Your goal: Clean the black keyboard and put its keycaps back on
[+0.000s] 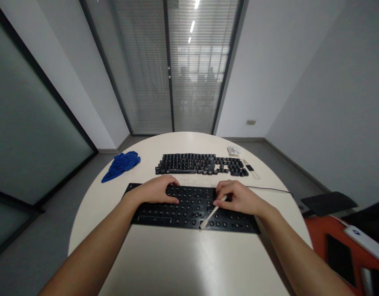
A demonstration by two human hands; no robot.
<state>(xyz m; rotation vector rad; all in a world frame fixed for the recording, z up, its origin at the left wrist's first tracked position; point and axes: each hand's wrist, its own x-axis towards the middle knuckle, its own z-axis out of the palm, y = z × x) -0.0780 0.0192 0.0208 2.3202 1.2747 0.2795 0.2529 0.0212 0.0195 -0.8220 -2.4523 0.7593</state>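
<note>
A black keyboard base (189, 213) with its keycaps off lies across the table in front of me. My left hand (157, 190) rests on its left part, thumb and fingers apart, holding nothing. In my right hand (235, 196), over the right half of the base, a white cotton swab (212, 213) is pinched. The swab slants down to the left, its tip near the base's front edge. Beyond the base, the loose black keycaps (186, 162) are laid out in keyboard order.
A crumpled blue cloth (121, 164) lies at the table's left. At the far right are a small clear plastic bag (234, 151) and a wire keycap puller (250, 167). A black cable (269, 189) runs off the right edge. An orange chair seat (319, 238) holds a power strip (366, 242) and phone-like dark slab (340, 259).
</note>
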